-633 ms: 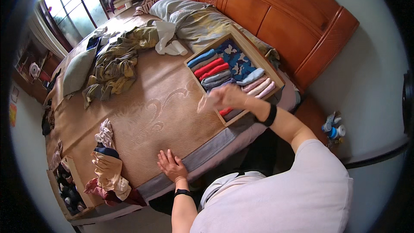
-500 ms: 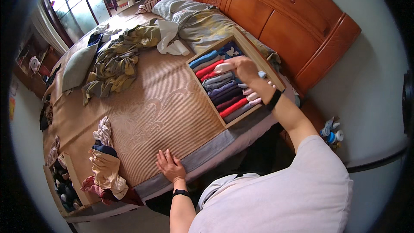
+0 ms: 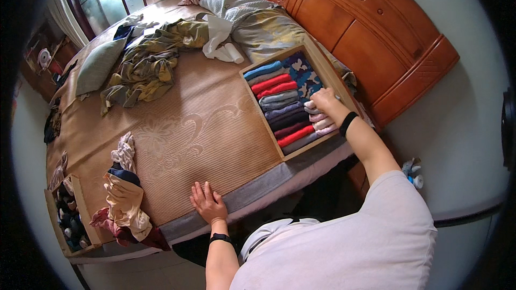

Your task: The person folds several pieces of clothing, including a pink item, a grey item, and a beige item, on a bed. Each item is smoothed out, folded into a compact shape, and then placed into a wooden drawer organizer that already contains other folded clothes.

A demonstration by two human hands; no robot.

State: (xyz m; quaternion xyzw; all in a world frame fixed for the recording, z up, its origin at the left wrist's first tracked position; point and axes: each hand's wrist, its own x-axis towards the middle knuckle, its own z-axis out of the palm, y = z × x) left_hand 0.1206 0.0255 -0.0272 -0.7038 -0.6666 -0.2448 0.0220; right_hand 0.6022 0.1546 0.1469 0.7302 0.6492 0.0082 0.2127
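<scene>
At the far left near corner a small wooden box [image 3: 63, 220] and a heap of clothes [image 3: 126, 193] lie on the bed [image 3: 204, 123]. My left hand [image 3: 207, 204] rests flat and released on the near bed edge. To the right, my right hand [image 3: 325, 102] grasps a pale folded garment [image 3: 317, 115] in the wooden tray [image 3: 322, 64] of rolled clothes.

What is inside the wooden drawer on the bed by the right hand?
The wooden drawer holds rows of folded clothes in blue, red, grey, purple and maroon, plus a blue patterned piece. The right hand rests on pale folded items and hides part of them. The drawer's bottom is covered.
</scene>
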